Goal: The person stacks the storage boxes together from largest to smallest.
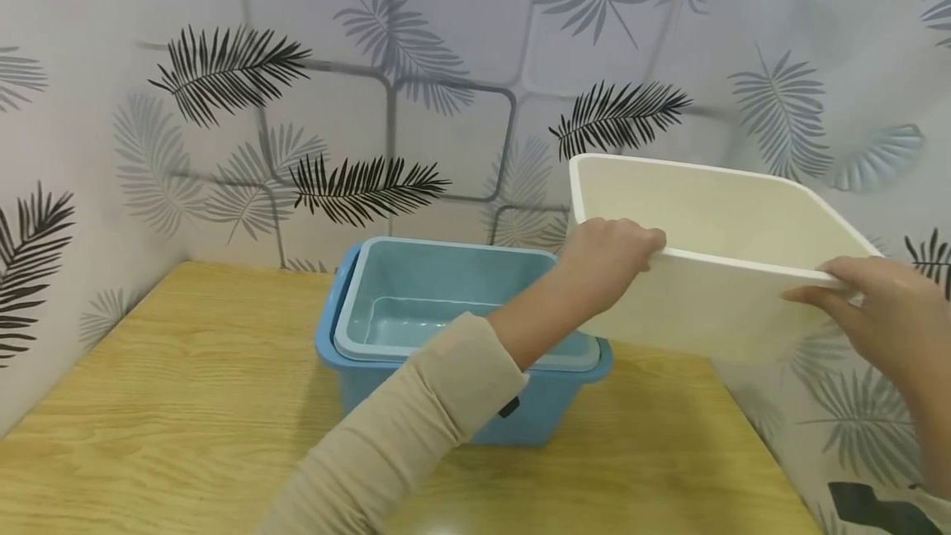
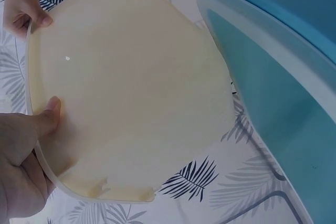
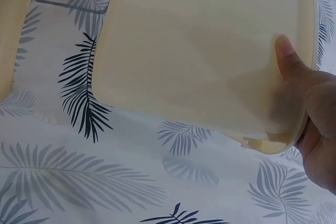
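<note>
My two hands hold a cream-white rectangular bin [image 1: 691,304] by its near rim, off the table at the right. The left hand [image 1: 605,258] grips the rim near its left corner. Toward the right end of the same rim, the right hand [image 1: 887,304] pinches the wall; its thumb [image 3: 290,59] lies flat against the plastic in the right wrist view. To the left, a light blue bin [image 1: 453,271] sits nested inside a larger blue bin [image 1: 535,419]. My left forearm passes in front of both and hides part of them.
The blue bins stand on a wood-grain table [image 1: 186,403]. Behind and beside it hangs a pale cloth [image 1: 475,40] with a leaf print. The table's right edge runs below the cream bin.
</note>
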The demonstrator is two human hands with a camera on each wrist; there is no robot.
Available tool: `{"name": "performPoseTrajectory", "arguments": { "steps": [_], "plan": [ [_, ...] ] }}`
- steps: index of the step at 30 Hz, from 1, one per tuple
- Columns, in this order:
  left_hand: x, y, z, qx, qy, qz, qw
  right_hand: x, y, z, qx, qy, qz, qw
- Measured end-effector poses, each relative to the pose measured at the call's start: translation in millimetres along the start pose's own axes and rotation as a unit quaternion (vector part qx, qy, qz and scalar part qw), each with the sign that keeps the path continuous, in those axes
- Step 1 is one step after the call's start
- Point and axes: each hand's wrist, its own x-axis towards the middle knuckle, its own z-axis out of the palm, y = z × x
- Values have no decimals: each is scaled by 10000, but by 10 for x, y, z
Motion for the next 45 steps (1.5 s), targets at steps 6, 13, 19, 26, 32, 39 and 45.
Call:
{"name": "performPoseTrajectory", "arguments": {
  "steps": [6,13,19,26,32,39,45],
  "plan": [
    [-46,-82,-28,-2,-129,-108,9999,45,-80,78,78,395,-187,9990],
    [-118,-169,-69,-38,-37,-166,9998,86,-156,152,152,490,-162,9986],
    [-197,-245,-94,-220,-11,-223,9995,137,-243,185,178,471,-272,9984],
    [-292,-341,-121,-291,151,-192,9993,206,-333,230,101,731,-734,9946],
    [-358,-422,-154,-282,333,-129,9990,241,-390,269,156,737,-738,9944],
    [-457,-504,-159,-106,562,-12,9984,276,-452,297,355,505,-540,9966],
    [-515,-583,-160,-9,829,10,9966,322,-493,318,448,376,-629,9963]
  ]
}}
